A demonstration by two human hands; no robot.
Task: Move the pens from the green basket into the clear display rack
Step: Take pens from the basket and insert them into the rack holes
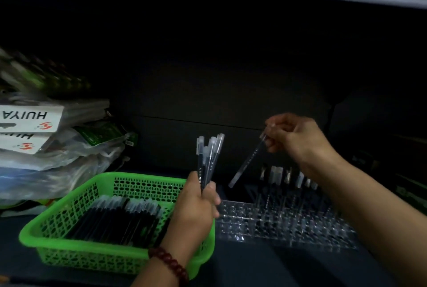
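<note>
Head view showed a dim shelf bay; the left hand (196, 208), with a dark red bead bracelet (169, 263) on its wrist, was closed in a fist around a bundle of pens (209, 159) held upright, caps up, above the right end of the green basket (69, 252); the right hand (293, 138) pinched a single pen (247, 161) by its top end between fingertips, the pen hanging tilted, its lower tip pointing down and left, above the back left part of the clear display rack (277, 224) and not touching it; the rack stood just right of the basket, and a row of pens already in the rack (288, 178) stood upright along its far side; many more pens (115, 219) lay flat in the basket; left of it sat a pile of plastic-wrapped packets and white boxes (30, 124) printed HUIYA.
</note>
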